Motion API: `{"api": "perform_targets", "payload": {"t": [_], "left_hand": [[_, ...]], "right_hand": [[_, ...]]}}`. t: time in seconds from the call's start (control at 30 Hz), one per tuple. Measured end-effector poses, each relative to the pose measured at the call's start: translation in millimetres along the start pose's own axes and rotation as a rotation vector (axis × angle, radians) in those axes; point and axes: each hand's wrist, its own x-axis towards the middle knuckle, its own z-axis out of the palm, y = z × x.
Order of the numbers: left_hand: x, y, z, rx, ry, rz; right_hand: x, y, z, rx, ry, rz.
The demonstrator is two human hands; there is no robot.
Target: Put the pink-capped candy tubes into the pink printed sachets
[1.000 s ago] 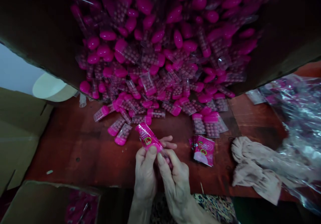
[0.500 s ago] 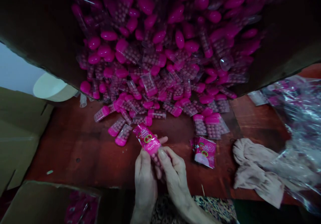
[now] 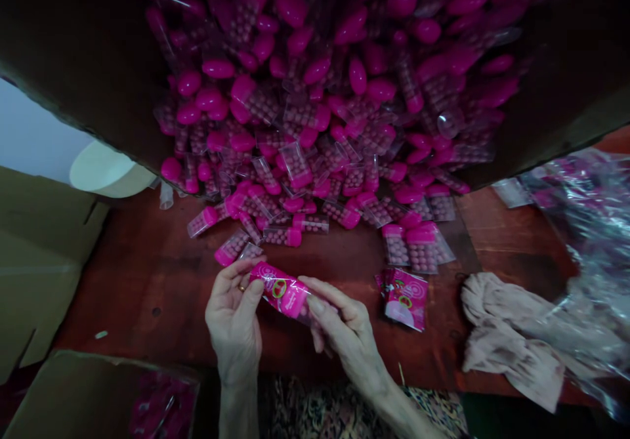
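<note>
My left hand [image 3: 236, 314] pinches the far end of a shiny pink printed sleeve [image 3: 279, 288] between thumb and fingers. Inside the sleeve's other end sits a small clear candy tube with a pink cap, filled with round balls. My right hand [image 3: 344, 327] is closed around this tube, its thumb at the sleeve's near edge; the fingers cover most of the tube. Both hands are above the front of the table. To the right lies a small stack of flat pink sleeves [image 3: 406, 300]. Just beyond my left fingers, another candy tube [image 3: 231, 249] lies on the wood.
A big heap of pink-capped candy tubes [image 3: 295, 163] spills from a dark box onto the reddish wooden table [image 3: 182, 301]. A crumpled cloth [image 3: 512, 334] and clear plastic film [image 3: 600, 262] lie right. A white bowl [image 3: 111, 170] and cardboard boxes [image 3: 44, 255] stand left.
My left hand has moved left and now pinches the sleeve's far end. The sleeve and tube have turned from steep to nearly level. My right hand keeps hold of the tube.
</note>
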Motion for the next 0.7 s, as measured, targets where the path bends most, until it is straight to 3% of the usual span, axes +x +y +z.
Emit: {"api": "perform_targets", "payload": {"t": [0.27, 0.37, 0.47, 0.6, 0.7], "left_hand": [[8.0, 2.5, -13.7, -0.074, -0.251, -0.255], [7.5, 2.8, -15.1, -0.096, -0.297, -0.282], [5.4, 0.2, -12.2, -0.083, -0.232, -0.205], [2.7, -5.3, -7.2, -0.022, -0.039, -0.038], [-2.1, -10.1, -5.2, -0.048, 0.074, -0.076]], "right_hand": [[3.9, 3.0, -5.7, 0.087, -0.023, 0.067], [6.4, 5.5, -6.9, 0.166, -0.052, 0.104], [7.5, 6.4, -7.7, 0.136, -0.043, 0.097], [6.5, 5.2, -9.0, -0.064, -0.007, -0.014], [6.9, 3.6, -11.1, -0.185, 0.003, -0.102]]}}
